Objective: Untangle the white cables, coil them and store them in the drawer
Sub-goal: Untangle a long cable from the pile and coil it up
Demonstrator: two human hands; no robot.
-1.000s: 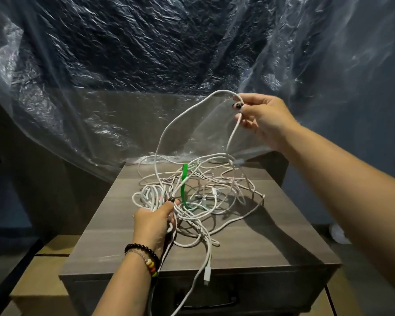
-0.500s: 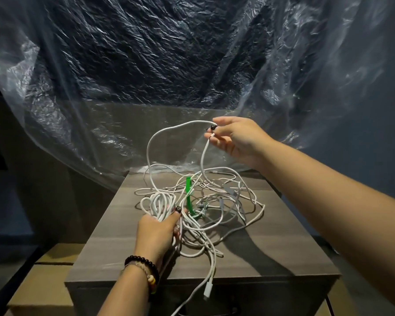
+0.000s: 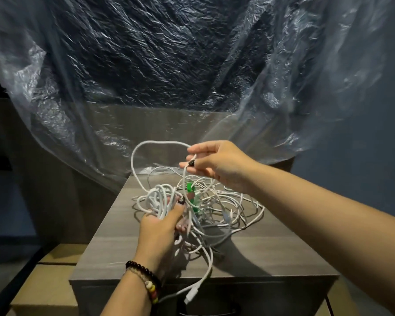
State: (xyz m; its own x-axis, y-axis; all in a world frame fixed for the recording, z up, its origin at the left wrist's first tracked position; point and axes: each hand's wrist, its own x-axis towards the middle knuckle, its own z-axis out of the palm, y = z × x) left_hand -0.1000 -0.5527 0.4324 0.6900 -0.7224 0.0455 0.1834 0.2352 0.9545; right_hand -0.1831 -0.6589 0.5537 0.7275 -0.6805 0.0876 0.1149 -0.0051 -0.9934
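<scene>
A loose tangle of white cables (image 3: 214, 208) sprawls across the wood-grain surface (image 3: 271, 254), one plug end (image 3: 190, 297) hanging over its near edge. The left hand (image 3: 160, 226) grips a coiled bundle; up and right of that grip, the right hand (image 3: 217, 165) pinches a raised loop. A green tie (image 3: 190, 195) sits between them.

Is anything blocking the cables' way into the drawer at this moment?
Yes. The white cables are one tangle on the cabinet top, held by the left hand and right hand. The drawer below looks closed.
</scene>
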